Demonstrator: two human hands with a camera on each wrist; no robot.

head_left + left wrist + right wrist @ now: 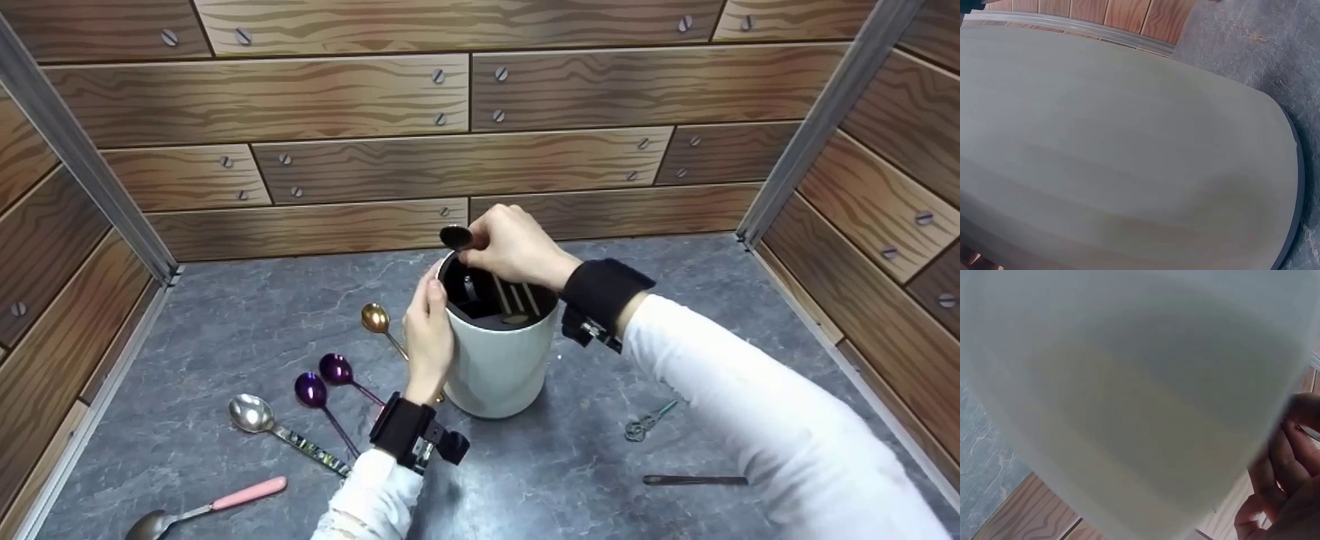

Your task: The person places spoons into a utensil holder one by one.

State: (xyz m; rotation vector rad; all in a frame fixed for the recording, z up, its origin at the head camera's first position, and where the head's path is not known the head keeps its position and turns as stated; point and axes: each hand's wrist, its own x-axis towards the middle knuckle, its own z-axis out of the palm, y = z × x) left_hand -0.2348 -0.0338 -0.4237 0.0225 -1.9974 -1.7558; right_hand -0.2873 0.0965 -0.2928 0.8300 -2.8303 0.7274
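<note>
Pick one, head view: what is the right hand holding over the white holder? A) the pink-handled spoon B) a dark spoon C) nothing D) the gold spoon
B: the right hand grips a dark spoon, bowl up, over the open top of the white holder; the pink-handled spoon and gold spoon lie on the counter.

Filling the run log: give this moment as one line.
left hand: grips white holder | right hand: holds dark spoon over holder's rim | loose spoons: on the grey table
</note>
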